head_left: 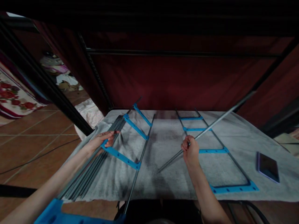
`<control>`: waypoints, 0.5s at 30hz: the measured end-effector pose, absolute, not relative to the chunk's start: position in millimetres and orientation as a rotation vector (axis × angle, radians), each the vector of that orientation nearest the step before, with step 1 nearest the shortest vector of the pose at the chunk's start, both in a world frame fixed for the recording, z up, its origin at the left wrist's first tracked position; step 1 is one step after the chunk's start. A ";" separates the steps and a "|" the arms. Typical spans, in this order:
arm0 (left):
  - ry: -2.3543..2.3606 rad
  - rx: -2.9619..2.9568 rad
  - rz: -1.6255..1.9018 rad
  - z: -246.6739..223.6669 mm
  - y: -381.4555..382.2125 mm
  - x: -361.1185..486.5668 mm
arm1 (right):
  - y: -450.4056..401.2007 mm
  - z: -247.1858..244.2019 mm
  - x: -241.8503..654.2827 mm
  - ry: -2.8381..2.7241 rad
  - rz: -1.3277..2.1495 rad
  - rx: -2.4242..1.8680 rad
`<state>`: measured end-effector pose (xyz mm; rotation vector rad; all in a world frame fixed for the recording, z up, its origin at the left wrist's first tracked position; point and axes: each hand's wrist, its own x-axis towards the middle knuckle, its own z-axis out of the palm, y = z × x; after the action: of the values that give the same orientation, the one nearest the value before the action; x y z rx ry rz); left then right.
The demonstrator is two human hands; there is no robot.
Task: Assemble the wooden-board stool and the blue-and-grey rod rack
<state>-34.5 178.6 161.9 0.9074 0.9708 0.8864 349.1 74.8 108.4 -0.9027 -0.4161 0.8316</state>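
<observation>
My right hand [190,148] is closed around a long thin grey metal rod [217,121]. The rod slants from upper right down to lower left above the cloth; I cannot tell whether a second rod lies along it. My left hand [106,140] is closed at the left end of a blue crossbar [121,158]. That crossbar belongs to a ladder-like frame of grey rods and blue bars, its nearest blue bar [70,216] blurred at the bottom edge. A similar frame [213,151] lies at right, partly behind my right forearm.
A bundle of several grey rods [90,177] lies under my left forearm. A phone [268,166] rests at right on the grey cloth [168,183]. A dark red panel [163,81] closes the back, with dark posts at both sides.
</observation>
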 end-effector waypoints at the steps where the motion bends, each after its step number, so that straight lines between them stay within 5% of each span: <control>1: 0.929 0.852 0.908 162.0 184.1 -38.7 | 80.9 100.0 349.9 -0.416 0.878 -0.941; 15: 0.775 0.479 1.108 57.9 233.6 -6.3 | 124.7 -3.2 339.8 -0.468 1.123 -1.358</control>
<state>-6.3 233.6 57.9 0.4790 0.7752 1.1079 339.8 124.7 -3.2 -1.3585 -0.4679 1.1227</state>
